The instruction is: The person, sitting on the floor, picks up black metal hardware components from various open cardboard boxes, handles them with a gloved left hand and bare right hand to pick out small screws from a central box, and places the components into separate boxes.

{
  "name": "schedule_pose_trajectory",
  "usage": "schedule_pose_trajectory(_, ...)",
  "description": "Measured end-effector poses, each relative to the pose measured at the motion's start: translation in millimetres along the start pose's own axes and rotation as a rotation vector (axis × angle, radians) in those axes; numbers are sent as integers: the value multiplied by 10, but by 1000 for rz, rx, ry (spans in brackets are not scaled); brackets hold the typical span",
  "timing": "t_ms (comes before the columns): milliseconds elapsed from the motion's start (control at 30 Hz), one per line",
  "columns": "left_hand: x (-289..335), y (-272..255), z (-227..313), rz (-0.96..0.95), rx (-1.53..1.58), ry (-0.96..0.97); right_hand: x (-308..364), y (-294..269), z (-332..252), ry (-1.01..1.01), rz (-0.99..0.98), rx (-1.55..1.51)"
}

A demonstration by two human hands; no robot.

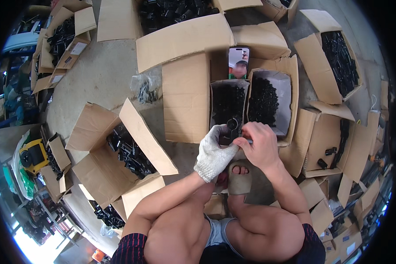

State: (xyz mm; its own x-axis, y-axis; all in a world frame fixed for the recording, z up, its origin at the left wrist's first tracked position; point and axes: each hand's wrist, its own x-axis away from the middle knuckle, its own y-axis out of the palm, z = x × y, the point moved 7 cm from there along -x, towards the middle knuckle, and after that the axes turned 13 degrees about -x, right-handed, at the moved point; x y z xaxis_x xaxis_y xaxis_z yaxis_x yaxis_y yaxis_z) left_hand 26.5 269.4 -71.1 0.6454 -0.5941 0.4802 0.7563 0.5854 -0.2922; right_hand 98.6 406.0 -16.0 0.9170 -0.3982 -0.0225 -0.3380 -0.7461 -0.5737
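Bent knees (268, 233) seen nearest; black ring-topped part (232, 125) gripped by curled, gloved left hand (216, 149) near tray (211, 97) of small black parts (229, 99); bare right hand (260, 143) half-curled beside it, grip unclear.

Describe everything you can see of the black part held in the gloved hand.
The black part is slightly shiny, with a round, ring-like end uppermost and a body reaching down between the hands; plastic or metal, I cannot tell. The gloved left hand holds it over the near side of an open cardboard box. The bare right hand is close beside it, contact unclear.
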Motion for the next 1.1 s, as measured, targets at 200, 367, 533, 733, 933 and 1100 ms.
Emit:
schedule_pose_trajectory(200,105,149,-13,-19,58,81,204,44,130,-10,-106,2)
schedule_pose_trajectory(367,144,131,-62,-95,234,-141,168,-249,-38,-7,98,-102)
schedule_pose_trajectory(533,135,190,-133,-135,133,-134,275,-28,128,-13,-69,-54)
schedule_pose_trajectory(733,161,235,-99,-174,136,-135,308,-205,72,-65,33,-63)
schedule_pose_trajectory(933,194,396,-12,-236,15,-100,512,-300,222,77,-63,0)
schedule_pose_trajectory(1100,400,45,288,-477,72,-187,1179,-1660,1062,373,462,357)
